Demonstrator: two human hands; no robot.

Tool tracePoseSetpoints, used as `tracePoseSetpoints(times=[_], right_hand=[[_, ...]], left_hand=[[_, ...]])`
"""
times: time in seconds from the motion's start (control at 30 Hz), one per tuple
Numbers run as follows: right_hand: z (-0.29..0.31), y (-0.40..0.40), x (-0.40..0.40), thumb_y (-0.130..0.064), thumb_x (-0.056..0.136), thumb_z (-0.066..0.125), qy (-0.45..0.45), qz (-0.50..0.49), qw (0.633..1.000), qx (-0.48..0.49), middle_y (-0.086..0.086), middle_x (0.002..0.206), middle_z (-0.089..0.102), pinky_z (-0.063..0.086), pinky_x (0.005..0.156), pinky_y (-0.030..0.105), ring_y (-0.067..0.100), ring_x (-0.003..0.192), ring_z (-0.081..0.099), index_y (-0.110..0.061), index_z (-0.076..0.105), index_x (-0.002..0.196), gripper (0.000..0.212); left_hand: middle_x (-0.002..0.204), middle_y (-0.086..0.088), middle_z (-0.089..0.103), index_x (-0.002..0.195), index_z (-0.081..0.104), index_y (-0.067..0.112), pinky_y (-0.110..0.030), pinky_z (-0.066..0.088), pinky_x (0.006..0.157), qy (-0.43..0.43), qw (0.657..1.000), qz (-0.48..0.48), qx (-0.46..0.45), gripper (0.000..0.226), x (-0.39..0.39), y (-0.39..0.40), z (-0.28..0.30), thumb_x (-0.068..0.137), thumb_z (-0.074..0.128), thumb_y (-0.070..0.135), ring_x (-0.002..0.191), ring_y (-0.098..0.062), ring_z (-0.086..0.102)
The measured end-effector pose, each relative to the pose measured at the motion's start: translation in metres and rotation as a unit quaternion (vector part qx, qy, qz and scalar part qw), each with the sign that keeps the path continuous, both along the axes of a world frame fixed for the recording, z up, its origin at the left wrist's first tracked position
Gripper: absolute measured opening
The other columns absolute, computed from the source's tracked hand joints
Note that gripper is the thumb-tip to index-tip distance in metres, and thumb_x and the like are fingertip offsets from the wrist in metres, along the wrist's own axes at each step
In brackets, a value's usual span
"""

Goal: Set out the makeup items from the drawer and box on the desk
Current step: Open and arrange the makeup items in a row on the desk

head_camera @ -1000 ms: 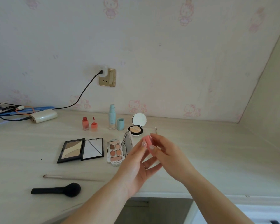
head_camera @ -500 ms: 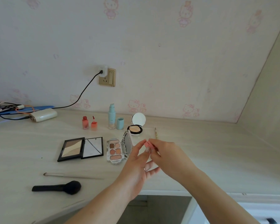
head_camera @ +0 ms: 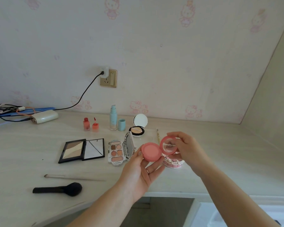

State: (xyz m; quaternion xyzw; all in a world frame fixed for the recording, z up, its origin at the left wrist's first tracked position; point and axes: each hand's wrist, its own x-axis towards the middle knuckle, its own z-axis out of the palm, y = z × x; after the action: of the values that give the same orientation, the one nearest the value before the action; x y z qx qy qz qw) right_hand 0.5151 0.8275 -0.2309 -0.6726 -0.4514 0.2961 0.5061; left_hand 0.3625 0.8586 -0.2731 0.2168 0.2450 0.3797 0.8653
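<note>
A round pink blush compact (head_camera: pixel 151 151) is held open above the desk (head_camera: pixel 220 158). My left hand (head_camera: pixel 140 172) grips its base from below with curled fingers. My right hand (head_camera: pixel 185 149) pinches its clear lid, which carries a triangle logo. Under the compact stands a small pink box trimmed with pearls (head_camera: pixel 173 163), partly hidden. Laid out to the left are an open brown contour palette with mirror (head_camera: pixel 81 150), an open eyeshadow palette (head_camera: pixel 120 151), an open powder compact (head_camera: pixel 138 126), two red lip tints (head_camera: pixel 90 124), a pale blue pump bottle (head_camera: pixel 113 117) and its cap (head_camera: pixel 121 125).
A black powder brush (head_camera: pixel 59 189) and a thin brush (head_camera: pixel 72 177) lie near the front left. A white power bank (head_camera: pixel 44 116) with cables sits at the back left, plugged into the wall socket (head_camera: pixel 108 78). A thin pencil (head_camera: pixel 157 135) lies behind the compact. The desk's front edge drops off below my wrists.
The pink compact was closed between my fingertips; my right hand has swung its lid open and both hands have lifted slightly, uncovering the pearl-trimmed box.
</note>
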Motion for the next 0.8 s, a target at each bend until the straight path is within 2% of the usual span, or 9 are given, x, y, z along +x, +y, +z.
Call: tracePoseSetpoints(times=[0.13, 0.23, 0.33, 0.43, 0.5, 0.6, 0.67, 0.73, 0.8], right_hand=[[-0.007, 0.008, 0.008, -0.009, 0.097, 0.043, -0.055, -0.003, 0.998, 0.005, -0.003, 0.095, 0.065, 0.059, 0.067, 0.033, 0.011, 0.074, 0.066, -0.020, 0.061, 0.110, 0.026], [-0.010, 0.017, 0.011, -0.010, 0.097, 0.043, -0.095, -0.008, 0.995, -0.010, -0.002, 0.096, 0.065, 0.059, 0.070, 0.035, 0.011, 0.074, 0.064, -0.022, 0.060, 0.116, 0.029], [-0.014, 0.032, 0.010, -0.009, 0.096, 0.038, -0.136, 0.004, 0.990, -0.039, 0.002, 0.104, 0.067, 0.056, 0.070, 0.038, 0.024, 0.086, 0.067, -0.023, 0.060, 0.120, 0.036], [-0.018, 0.049, 0.008, -0.008, 0.094, 0.036, -0.174, 0.024, 0.983, -0.052, -0.001, 0.109, 0.067, 0.051, 0.073, 0.035, 0.021, 0.091, 0.066, -0.020, 0.059, 0.125, 0.040], [-0.020, 0.057, 0.006, -0.008, 0.094, 0.035, -0.185, 0.028, 0.981, -0.055, -0.002, 0.111, 0.066, 0.052, 0.078, 0.035, 0.020, 0.091, 0.066, -0.020, 0.057, 0.126, 0.041], [-0.019, 0.065, 0.002, -0.007, 0.095, 0.033, -0.210, 0.041, 0.974, -0.069, -0.005, 0.111, 0.061, 0.043, 0.076, 0.025, 0.012, 0.089, 0.058, -0.020, 0.055, 0.130, 0.043], [-0.019, 0.071, -0.001, -0.006, 0.096, 0.032, -0.227, 0.048, 0.970, -0.077, -0.005, 0.112, 0.060, 0.038, 0.074, 0.021, 0.009, 0.091, 0.052, -0.020, 0.054, 0.131, 0.045], [-0.022, 0.077, -0.002, -0.005, 0.095, 0.033, -0.233, 0.054, 0.968, -0.077, -0.001, 0.121, 0.062, 0.039, 0.072, 0.020, 0.010, 0.093, 0.055, -0.021, 0.056, 0.130, 0.044], [-0.026, 0.082, -0.001, -0.005, 0.095, 0.034, -0.233, 0.057, 0.967, -0.083, 0.000, 0.126, 0.061, 0.039, 0.078, 0.020, 0.013, 0.101, 0.057, -0.021, 0.056, 0.130, 0.045]], left_hand=[[0.111, -0.014, 0.069, 0.109, 0.056, 0.016, -0.046, 0.056, 0.079, 0.092, 0.996, 0.003, -0.007, 0.017, 0.000, -0.006, -0.006, 0.100, 0.042, 0.015, 0.106, -0.032, 0.064], [0.118, -0.014, 0.059, 0.118, 0.050, 0.011, -0.043, 0.053, 0.077, 0.139, 0.990, 0.024, -0.002, 0.022, -0.004, -0.010, -0.015, 0.097, 0.044, 0.008, 0.114, -0.029, 0.057], [0.118, -0.014, 0.056, 0.122, 0.048, 0.007, -0.039, 0.051, 0.071, 0.148, 0.988, 0.041, -0.004, 0.027, -0.008, -0.009, -0.018, 0.096, 0.045, 0.004, 0.114, -0.028, 0.055], [0.120, -0.011, 0.056, 0.123, 0.050, 0.008, -0.038, 0.051, 0.074, 0.151, 0.987, 0.048, -0.003, 0.027, -0.009, -0.006, -0.016, 0.096, 0.044, 0.004, 0.114, -0.025, 0.054], [0.113, -0.009, 0.056, 0.123, 0.051, 0.008, -0.039, 0.051, 0.076, 0.153, 0.987, 0.056, -0.005, 0.027, -0.009, -0.003, -0.015, 0.096, 0.045, 0.005, 0.113, -0.024, 0.054], [0.102, -0.007, 0.055, 0.119, 0.051, 0.008, -0.040, 0.051, 0.077, 0.156, 0.985, 0.068, -0.009, 0.024, -0.010, -0.001, -0.015, 0.096, 0.046, 0.004, 0.117, -0.027, 0.054], [0.102, -0.007, 0.055, 0.112, 0.052, 0.009, -0.043, 0.050, 0.084, 0.160, 0.984, 0.073, -0.009, 0.018, -0.010, -0.001, -0.014, 0.095, 0.047, 0.004, 0.119, -0.027, 0.053], [0.106, -0.006, 0.057, 0.103, 0.056, 0.013, -0.045, 0.046, 0.093, 0.162, 0.984, 0.069, -0.005, 0.014, -0.010, 0.000, -0.014, 0.095, 0.048, 0.005, 0.118, -0.025, 0.052], [0.111, -0.007, 0.058, 0.100, 0.057, 0.016, -0.046, 0.045, 0.097, 0.161, 0.985, 0.066, -0.001, 0.015, -0.010, 0.001, -0.013, 0.094, 0.049, 0.005, 0.118, -0.024, 0.051]])
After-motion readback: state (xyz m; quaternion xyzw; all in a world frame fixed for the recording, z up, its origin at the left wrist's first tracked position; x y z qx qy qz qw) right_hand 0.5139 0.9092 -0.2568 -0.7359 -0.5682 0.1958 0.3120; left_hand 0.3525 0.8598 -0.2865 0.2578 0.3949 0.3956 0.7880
